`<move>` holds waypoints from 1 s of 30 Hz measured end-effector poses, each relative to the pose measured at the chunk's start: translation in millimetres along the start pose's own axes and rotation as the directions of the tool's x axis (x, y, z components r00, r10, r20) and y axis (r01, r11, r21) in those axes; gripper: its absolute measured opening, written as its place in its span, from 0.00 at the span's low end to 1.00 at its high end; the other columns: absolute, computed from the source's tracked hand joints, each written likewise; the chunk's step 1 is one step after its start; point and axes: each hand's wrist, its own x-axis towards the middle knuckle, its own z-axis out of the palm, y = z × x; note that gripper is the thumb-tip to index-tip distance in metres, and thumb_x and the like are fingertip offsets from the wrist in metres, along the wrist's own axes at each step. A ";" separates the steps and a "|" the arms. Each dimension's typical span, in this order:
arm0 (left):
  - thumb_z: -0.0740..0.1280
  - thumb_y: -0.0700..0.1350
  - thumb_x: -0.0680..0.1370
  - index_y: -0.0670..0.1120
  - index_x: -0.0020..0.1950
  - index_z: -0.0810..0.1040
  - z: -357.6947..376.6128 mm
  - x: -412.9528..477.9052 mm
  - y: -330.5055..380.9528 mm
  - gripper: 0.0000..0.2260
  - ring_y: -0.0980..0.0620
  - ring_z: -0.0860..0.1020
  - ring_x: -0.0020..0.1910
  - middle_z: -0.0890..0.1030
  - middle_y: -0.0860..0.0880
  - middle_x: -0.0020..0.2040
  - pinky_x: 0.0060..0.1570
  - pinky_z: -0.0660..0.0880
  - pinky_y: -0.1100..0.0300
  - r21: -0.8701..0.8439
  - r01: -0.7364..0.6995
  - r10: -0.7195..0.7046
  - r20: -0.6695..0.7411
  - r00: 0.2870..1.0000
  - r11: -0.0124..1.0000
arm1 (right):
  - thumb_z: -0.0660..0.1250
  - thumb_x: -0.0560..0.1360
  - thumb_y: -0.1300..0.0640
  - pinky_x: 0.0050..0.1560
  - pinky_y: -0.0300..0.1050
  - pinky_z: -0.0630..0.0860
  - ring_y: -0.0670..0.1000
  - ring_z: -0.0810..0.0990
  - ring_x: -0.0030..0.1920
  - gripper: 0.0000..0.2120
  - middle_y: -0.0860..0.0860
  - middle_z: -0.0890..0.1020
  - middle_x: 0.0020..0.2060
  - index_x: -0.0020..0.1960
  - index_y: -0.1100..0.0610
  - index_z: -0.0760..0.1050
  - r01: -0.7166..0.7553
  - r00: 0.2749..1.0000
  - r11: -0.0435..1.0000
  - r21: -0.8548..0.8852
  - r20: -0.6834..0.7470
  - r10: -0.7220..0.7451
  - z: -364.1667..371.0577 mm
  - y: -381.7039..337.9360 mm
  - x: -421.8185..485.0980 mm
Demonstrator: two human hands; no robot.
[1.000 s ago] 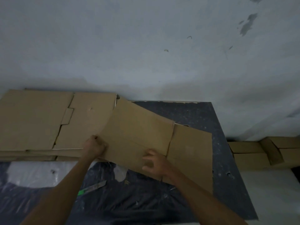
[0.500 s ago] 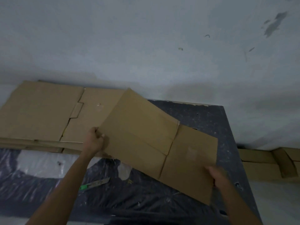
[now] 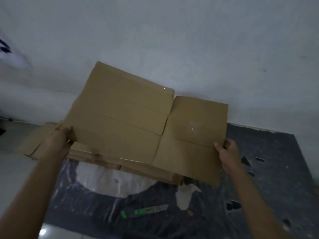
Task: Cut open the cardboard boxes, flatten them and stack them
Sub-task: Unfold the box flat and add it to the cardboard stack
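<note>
Flattened cardboard box (image 3: 138,121) held up in both hands, tilted, over stack of flattened boxes (image 3: 96,155) lying by white wall (image 3: 172,40); left hand (image 3: 59,138) grips left edge, fingers curled round it; right hand (image 3: 226,150) pinches right edge, thumb on upper face; stack sits on dark mat (image 3: 267,169); green-handled cutter (image 3: 144,211) lies on mat, nearer camera, apart from hands.

The cardboard sheet (image 3: 138,121) fills the frame's centre, hiding most of the stack of flattened boxes (image 3: 96,156) under it. The wall (image 3: 172,31) closes off the top. A utility knife (image 3: 145,211) lies lower centre; the dark mat (image 3: 267,161) at right is open.
</note>
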 end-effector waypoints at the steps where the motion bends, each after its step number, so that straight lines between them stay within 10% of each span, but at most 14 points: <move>1: 0.59 0.33 0.75 0.50 0.44 0.72 -13.7 22.9 5.6 0.11 0.58 0.72 0.39 0.74 0.52 0.42 0.38 0.75 0.65 -0.036 0.045 -0.045 0.011 0.999 0.998 | 0.66 0.78 0.62 0.59 0.53 0.73 0.54 0.74 0.55 0.18 0.57 0.75 0.58 0.66 0.63 0.66 0.000 1.000 1.000 -0.024 0.005 0.000 28.2 -3.8 1.4; 6: 0.58 0.30 0.79 0.44 0.49 0.75 -63.1 133.5 12.7 0.11 0.55 0.77 0.39 0.77 0.47 0.45 0.35 0.78 0.67 0.094 0.049 -0.046 -0.030 0.998 0.994 | 0.68 0.77 0.60 0.57 0.50 0.73 0.55 0.75 0.56 0.22 0.56 0.75 0.59 0.68 0.62 0.66 -0.048 0.999 0.990 -0.135 -0.023 0.046 143.6 -10.7 9.1; 11: 0.68 0.39 0.78 0.39 0.70 0.70 -84.6 186.6 -10.1 0.21 0.40 0.75 0.62 0.74 0.37 0.66 0.61 0.73 0.50 0.525 0.152 -0.088 -0.145 0.985 0.838 | 0.65 0.78 0.61 0.63 0.50 0.68 0.61 0.73 0.63 0.22 0.61 0.73 0.64 0.70 0.64 0.67 -0.073 0.986 0.905 -0.419 -0.167 0.002 200.7 3.0 2.8; 19: 0.66 0.47 0.78 0.44 0.72 0.68 -93.4 177.4 -13.8 0.23 0.36 0.75 0.59 0.77 0.33 0.60 0.63 0.71 0.44 0.790 0.048 -0.009 -0.054 0.998 0.612 | 0.66 0.77 0.52 0.71 0.60 0.54 0.66 0.56 0.70 0.22 0.61 0.57 0.71 0.68 0.56 0.68 -0.219 0.958 0.678 -0.702 -0.287 0.013 218.0 4.8 -5.6; 25: 0.66 0.46 0.78 0.44 0.69 0.72 -107.1 110.8 18.3 0.20 0.38 0.70 0.65 0.74 0.38 0.63 0.66 0.65 0.47 0.846 -0.218 0.184 0.145 0.972 0.486 | 0.69 0.72 0.58 0.64 0.62 0.69 0.63 0.71 0.62 0.26 0.60 0.72 0.63 0.69 0.56 0.68 0.262 0.964 0.708 -0.656 0.135 -0.231 263.7 -16.4 -65.7; 30: 0.67 0.49 0.76 0.49 0.59 0.79 -135.4 88.1 39.7 0.12 0.46 0.76 0.55 0.79 0.47 0.56 0.57 0.73 0.49 0.741 -0.310 0.252 0.194 0.948 0.596 | 0.70 0.72 0.63 0.53 0.38 0.71 0.52 0.76 0.51 0.16 0.57 0.80 0.52 0.59 0.60 0.78 0.670 0.727 0.650 -0.360 0.495 -0.475 333.5 -57.7 -135.4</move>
